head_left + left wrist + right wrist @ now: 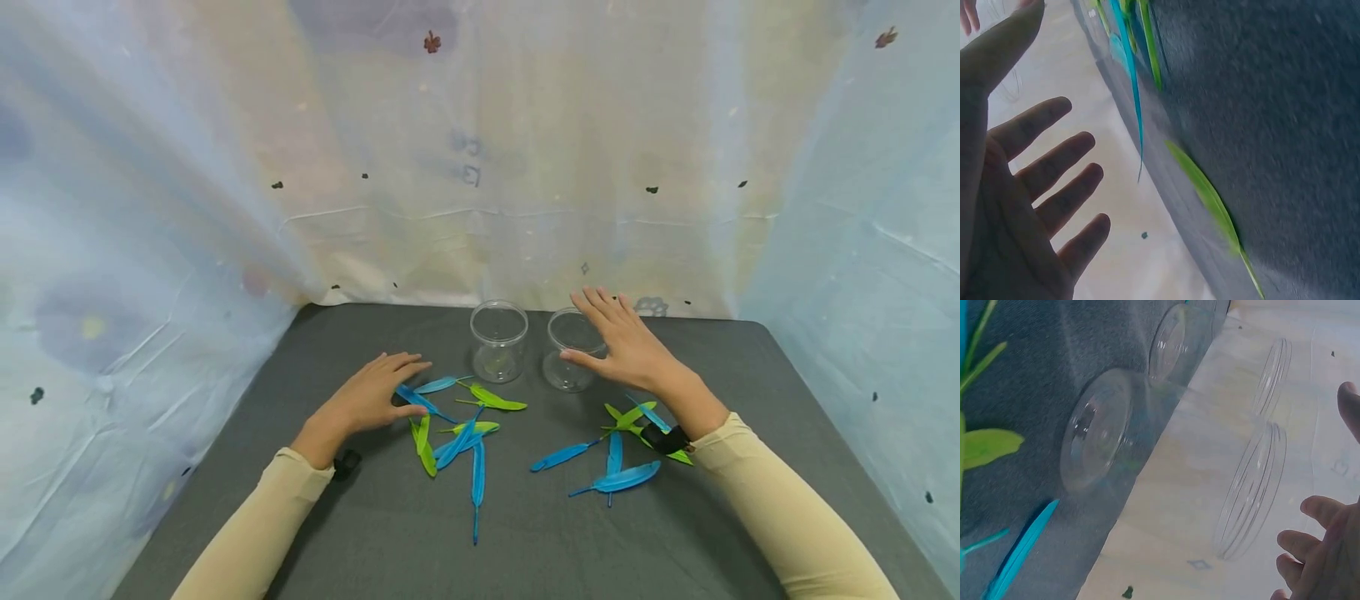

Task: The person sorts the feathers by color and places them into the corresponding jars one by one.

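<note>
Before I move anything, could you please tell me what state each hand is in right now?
Left hand: open, holding nothing, near a blue feather.
Right hand: open, holding nothing, near a clear cup.

Dark grey rectangular tabletop (525, 550); far middle: clear cylindrical left jar (498, 346) stands upright; clear cylindrical right jar (567, 377) stands just right of it, apart. Nearer, left: slender blue and green feathers (478, 475) lie, some overlapping. Nearer, right: second blue and green feather group (628, 477) lies. Behind: pale patterned fabric backdrop (540, 125).

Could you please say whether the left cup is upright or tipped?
Upright: the left cup has its base on the table, rim above.
</note>
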`<state>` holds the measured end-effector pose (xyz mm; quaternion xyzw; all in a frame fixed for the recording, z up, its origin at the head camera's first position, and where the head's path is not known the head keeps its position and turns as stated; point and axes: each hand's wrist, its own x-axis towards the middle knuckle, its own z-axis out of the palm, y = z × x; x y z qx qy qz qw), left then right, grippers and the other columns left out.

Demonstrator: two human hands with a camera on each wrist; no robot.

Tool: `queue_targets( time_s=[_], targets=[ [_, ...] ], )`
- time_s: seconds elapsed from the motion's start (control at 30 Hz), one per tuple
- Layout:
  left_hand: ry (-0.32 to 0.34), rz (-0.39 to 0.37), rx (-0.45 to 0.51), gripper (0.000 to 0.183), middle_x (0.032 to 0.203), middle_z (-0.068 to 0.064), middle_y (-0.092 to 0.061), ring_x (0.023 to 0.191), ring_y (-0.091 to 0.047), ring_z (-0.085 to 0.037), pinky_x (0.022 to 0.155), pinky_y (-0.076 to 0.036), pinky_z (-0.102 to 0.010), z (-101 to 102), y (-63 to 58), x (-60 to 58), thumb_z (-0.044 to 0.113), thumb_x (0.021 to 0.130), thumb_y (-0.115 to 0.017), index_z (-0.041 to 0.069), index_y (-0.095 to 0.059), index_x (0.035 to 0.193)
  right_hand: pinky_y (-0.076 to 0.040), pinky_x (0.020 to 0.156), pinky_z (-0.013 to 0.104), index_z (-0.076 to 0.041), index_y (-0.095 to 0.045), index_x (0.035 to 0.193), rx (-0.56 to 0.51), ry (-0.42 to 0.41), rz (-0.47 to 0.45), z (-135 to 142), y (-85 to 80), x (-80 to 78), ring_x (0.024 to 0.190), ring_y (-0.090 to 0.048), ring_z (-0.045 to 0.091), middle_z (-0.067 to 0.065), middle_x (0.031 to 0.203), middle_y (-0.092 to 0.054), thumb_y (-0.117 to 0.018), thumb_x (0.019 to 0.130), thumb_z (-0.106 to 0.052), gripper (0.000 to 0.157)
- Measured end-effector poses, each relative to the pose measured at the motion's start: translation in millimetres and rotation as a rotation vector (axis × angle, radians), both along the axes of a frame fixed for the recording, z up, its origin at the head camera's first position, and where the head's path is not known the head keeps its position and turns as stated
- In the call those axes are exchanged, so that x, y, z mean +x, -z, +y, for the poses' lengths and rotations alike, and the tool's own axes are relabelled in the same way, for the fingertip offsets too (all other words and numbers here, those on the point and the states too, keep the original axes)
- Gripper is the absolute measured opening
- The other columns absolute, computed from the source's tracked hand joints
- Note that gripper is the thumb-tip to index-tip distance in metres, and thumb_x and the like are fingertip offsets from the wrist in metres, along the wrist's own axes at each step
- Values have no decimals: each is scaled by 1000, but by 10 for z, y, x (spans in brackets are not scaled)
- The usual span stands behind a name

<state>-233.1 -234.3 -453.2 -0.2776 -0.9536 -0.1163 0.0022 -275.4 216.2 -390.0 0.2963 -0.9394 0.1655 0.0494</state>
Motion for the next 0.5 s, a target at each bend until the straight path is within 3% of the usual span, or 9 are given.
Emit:
queue_targets(
  time_s=[0.33, 0.5],
  targets=[
    [77, 3, 14, 75, 162, -17, -49, 150, -46, -41, 129, -25, -62, 130, 35, 0, 46, 96, -82, 11, -56, 157, 1, 134, 57, -13, -15, 174, 3, -41, 0, -205, 20, -100, 166, -8, 40, 17, 179, -11, -68, 102, -59, 101],
    [103, -16, 11, 71, 160, -15, -52, 147, -49, -39, 124, -36, -61, 191, 37, 7, 44, 96, -82, 14, -58, 155, 1, 134, 55, -11, -15, 174, -5, -58, -1, -308, 35, -143, 166, -10, 40, 17, 179, -13, -66, 102, -63, 102]
  ],
)
